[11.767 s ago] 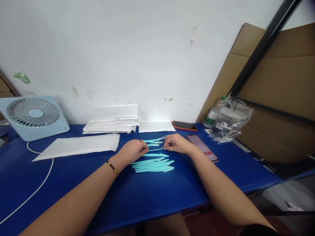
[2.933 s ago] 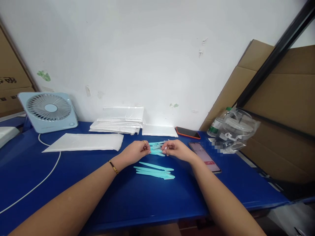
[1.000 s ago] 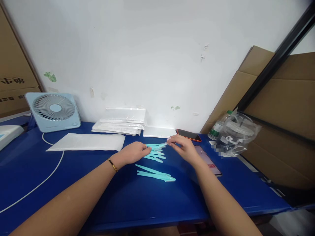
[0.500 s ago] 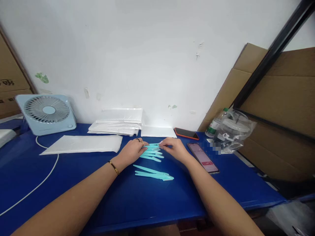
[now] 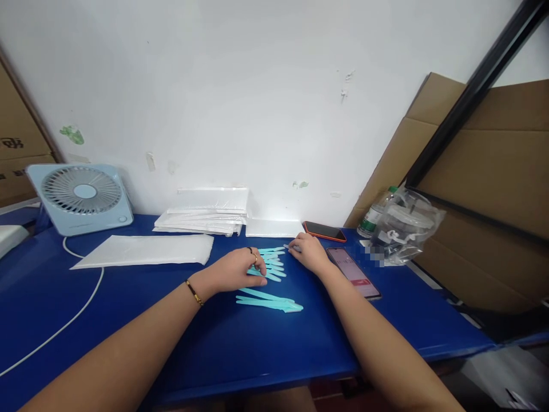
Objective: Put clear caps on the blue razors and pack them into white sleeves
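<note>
Several slim turquoise sticks, shaped like eyebrow razors (image 5: 274, 269), lie side by side in a row on the blue table. Over their left ends is my left hand (image 5: 242, 269), thumb and fingers apart, hiding part of the row; it holds nothing that I can see. At the row's far right end my right hand (image 5: 309, 252) is closed, with a small pale translucent piece (image 5: 293, 247) at its fingertips. Nearer to me, a few more turquoise razors (image 5: 270, 303) form a loose pile, partly overlapping.
White padded envelopes (image 5: 201, 214) are stacked against the wall, and a single envelope (image 5: 146, 252) lies at left. A light blue fan (image 5: 86, 194) stands further left with its cable. To the right are an orange-edged phone (image 5: 325, 231), a lit phone (image 5: 354, 272), a bottle (image 5: 371, 220) and a bagged cup (image 5: 407, 223).
My left hand has opened and come nearer to me, toward the loose pile. My right hand has moved slightly right and away from me, off the row's end, with the small pale piece.
</note>
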### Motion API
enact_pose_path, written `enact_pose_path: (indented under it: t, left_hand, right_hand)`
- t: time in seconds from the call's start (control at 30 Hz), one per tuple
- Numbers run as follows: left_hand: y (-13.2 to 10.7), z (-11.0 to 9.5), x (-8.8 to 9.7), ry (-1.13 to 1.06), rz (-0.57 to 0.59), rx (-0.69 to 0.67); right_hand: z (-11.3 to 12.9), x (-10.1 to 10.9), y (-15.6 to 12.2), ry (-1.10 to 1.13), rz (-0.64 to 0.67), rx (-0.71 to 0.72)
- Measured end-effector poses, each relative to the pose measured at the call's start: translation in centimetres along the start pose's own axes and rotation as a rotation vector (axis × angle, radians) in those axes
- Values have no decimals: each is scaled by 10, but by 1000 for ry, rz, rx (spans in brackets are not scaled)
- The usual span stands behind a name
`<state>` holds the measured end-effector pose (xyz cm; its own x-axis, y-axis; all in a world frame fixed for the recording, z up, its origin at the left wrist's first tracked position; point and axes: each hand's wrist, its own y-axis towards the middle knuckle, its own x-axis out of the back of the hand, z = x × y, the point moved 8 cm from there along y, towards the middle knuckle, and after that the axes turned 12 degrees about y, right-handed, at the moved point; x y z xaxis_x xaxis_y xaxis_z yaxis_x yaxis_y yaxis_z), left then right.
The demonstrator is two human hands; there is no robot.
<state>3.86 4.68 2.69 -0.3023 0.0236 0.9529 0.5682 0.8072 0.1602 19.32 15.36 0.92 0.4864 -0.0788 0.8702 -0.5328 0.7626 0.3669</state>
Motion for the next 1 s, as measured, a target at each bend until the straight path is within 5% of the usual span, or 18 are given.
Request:
enact_pose_path:
  t: [0.23,0.53,0.73,0.87,1.0]
  left_hand:
    - [-4,-9,-23,-39,205,40]
    - [-1,-6,-18,20,125,33]
    - [3,-1,-17,137,51,27]
    - [4,6,-12,133,-17,50]
    - [4,17,-9,92,-33,107]
  right_hand:
    - [12,-3,1,-136,-20,5]
    - [-3,32,-9,414,-138,-116]
    - [16,25,-17,703,77,-89]
    - [29,19,-23,717,263,-37]
    - [33,22,-25,674,300,-16]
